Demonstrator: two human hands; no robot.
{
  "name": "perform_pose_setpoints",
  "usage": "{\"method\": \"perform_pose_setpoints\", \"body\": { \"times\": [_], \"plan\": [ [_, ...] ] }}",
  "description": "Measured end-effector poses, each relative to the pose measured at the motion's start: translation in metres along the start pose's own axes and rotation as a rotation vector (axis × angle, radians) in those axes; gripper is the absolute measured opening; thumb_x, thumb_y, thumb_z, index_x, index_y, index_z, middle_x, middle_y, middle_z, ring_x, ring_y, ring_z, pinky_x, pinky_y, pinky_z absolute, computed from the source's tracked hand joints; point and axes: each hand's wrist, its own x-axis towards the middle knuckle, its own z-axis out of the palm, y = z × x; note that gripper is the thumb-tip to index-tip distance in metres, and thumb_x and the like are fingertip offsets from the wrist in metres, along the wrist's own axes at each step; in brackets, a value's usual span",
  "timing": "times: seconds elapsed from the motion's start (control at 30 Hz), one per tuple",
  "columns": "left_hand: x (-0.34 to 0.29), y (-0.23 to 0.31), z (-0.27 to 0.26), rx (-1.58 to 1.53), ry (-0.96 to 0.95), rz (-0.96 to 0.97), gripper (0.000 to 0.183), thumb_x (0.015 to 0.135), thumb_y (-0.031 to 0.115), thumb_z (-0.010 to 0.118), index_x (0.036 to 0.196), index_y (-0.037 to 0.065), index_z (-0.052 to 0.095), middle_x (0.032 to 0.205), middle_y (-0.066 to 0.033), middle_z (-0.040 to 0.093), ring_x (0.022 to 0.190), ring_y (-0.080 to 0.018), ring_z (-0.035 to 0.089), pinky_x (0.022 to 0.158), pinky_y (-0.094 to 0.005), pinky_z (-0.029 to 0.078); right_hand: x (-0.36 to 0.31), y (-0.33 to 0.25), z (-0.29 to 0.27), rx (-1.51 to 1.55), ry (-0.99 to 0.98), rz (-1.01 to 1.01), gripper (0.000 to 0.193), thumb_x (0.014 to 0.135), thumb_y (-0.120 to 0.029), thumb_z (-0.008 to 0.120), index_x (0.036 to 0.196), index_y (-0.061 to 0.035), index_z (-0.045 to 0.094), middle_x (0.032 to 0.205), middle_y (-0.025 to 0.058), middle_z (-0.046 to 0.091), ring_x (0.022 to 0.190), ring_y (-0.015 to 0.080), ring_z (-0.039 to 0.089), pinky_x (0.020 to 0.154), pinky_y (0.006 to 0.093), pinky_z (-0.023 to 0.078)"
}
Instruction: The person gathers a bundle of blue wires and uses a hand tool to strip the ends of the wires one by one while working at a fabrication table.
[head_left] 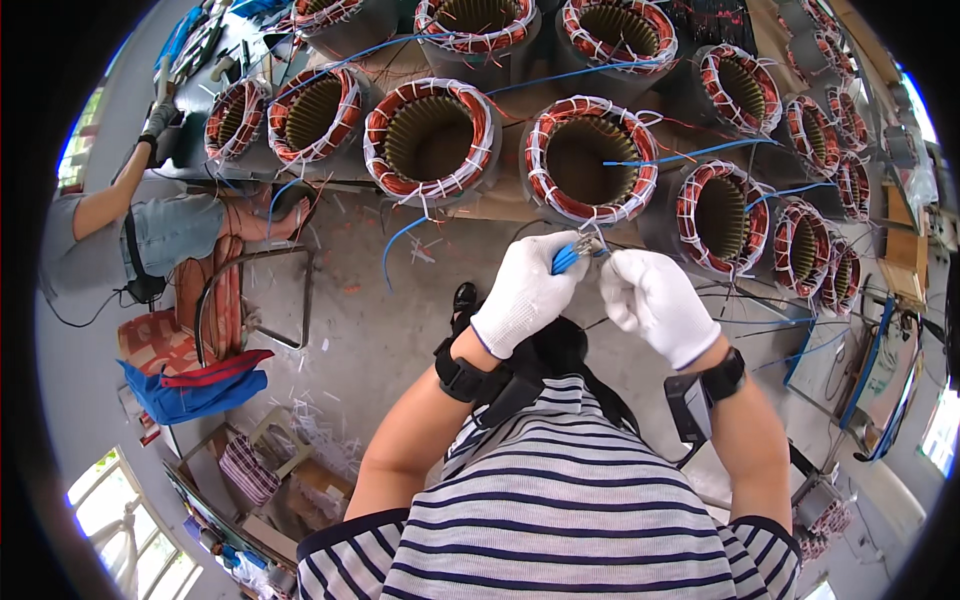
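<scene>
In front of me, my left hand (532,290), in a white knit glove, is wrapped round blue-handled pliers (566,259). Their metal jaws point to the right and stand just below the front rim of a motor stator (533,160) with copper windings and white lacing. Close beside the jaws is my right hand (655,303), also gloved, its fingers curled into a pinch. A thin strand shows by its fingertips, but what they grip is too small to make out. A blue wire (630,163) lies across the stator's opening.
More stators stand on the bench, such as one at left (428,195) and one at right (686,225). Loose blue wires (400,240) hang over the bench edge. A co-worker's gloved hand (160,117) is at the far left, near a chair (200,310) with a blue cloth.
</scene>
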Motion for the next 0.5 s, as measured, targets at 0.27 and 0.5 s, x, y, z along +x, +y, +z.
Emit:
{"method": "perform_pose_setpoints", "body": {
  "times": [0.27,0.5],
  "plan": [
    [0.003,0.013,-0.002,-0.116,-0.078,-0.184,0.022,0.085,0.006,0.054,0.101,0.000,0.067,0.065,0.0031,0.053,0.058,-0.0039,0.045,0.053,-0.0219,0.037,0.010,-0.005,-0.002,-1.531,0.382,-1.172,0.018,0.070,-0.011,0.063,0.087,-0.0069,0.059,0.080,0.0053,0.050,0.077,0.0222,0.053,0.060,0.0310,0.043],
    [0.003,0.006,0.002,-0.028,-0.053,-0.083,0.022,0.085,0.007,0.054,0.101,0.000,0.067,0.066,0.0025,0.055,0.059,-0.0040,0.046,0.054,-0.0220,0.038,0.013,0.005,0.008,0.248,0.110,-0.052,0.030,0.094,-0.027,0.052,0.076,-0.0033,0.057,0.060,-0.0042,0.050,0.048,0.0020,0.043,0.043,0.0184,0.034]
  ]
}}
